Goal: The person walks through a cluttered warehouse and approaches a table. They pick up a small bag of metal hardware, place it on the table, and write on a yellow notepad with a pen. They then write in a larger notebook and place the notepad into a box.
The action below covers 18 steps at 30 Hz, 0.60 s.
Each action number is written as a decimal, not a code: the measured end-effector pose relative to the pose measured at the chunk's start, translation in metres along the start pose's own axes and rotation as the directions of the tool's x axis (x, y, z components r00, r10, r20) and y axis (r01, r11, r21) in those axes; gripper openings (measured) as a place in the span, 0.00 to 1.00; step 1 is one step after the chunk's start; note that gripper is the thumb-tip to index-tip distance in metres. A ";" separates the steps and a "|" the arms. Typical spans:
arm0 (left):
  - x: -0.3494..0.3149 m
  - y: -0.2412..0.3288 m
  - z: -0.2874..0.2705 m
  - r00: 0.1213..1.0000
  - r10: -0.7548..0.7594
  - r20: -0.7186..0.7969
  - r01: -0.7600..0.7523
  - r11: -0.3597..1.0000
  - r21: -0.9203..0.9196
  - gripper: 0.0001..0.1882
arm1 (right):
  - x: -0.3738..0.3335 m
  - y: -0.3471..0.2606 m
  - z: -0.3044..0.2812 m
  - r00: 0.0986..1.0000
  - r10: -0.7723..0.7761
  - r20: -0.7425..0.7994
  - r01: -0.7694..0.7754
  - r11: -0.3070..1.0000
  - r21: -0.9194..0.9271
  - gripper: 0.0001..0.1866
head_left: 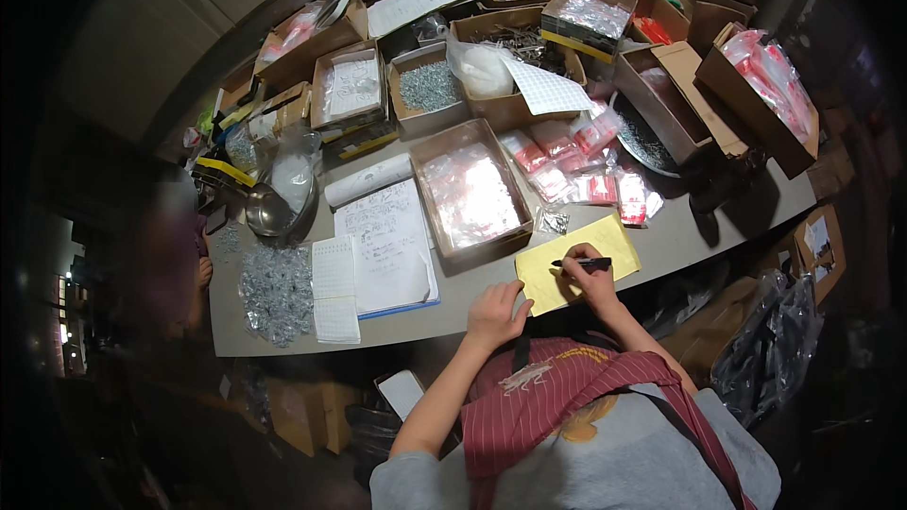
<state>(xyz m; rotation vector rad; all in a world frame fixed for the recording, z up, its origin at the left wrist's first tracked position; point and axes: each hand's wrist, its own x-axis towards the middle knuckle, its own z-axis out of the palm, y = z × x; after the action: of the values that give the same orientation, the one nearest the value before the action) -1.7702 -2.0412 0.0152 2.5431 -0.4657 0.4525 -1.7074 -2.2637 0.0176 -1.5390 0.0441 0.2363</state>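
In the head view, you appear mid-writing: your right hand (595,280) grips a black marker pen (592,264), tip over the yellow paper (544,281). Your left hand (497,314) rests at the paper's near left corner; whether it pinches, I cannot tell. The next stroke likely calls for steady paper.
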 end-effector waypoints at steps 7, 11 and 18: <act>0.003 0.008 -0.009 0.985 -0.128 0.113 0.130 0.991 -0.010 0.14 | -0.010 -0.026 0.029 0.976 -0.208 0.060 0.215 0.962 -0.171 0.07; 0.002 0.008 -0.010 0.978 -0.136 0.155 0.137 0.991 0.008 0.14 | -0.007 -0.034 0.033 0.976 -0.205 0.076 0.218 0.941 -0.257 0.07; 0.003 0.008 -0.011 0.990 -0.106 0.092 0.112 0.992 -0.065 0.15 | 0.000 -0.019 0.032 0.954 -0.268 0.132 0.299 0.876 -0.378 0.08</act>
<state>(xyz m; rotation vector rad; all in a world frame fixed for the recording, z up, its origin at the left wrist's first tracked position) -1.7731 -2.0425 0.0290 2.5130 -0.3651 0.2798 -1.7081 -2.2321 0.0376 -1.9132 -0.3069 0.0681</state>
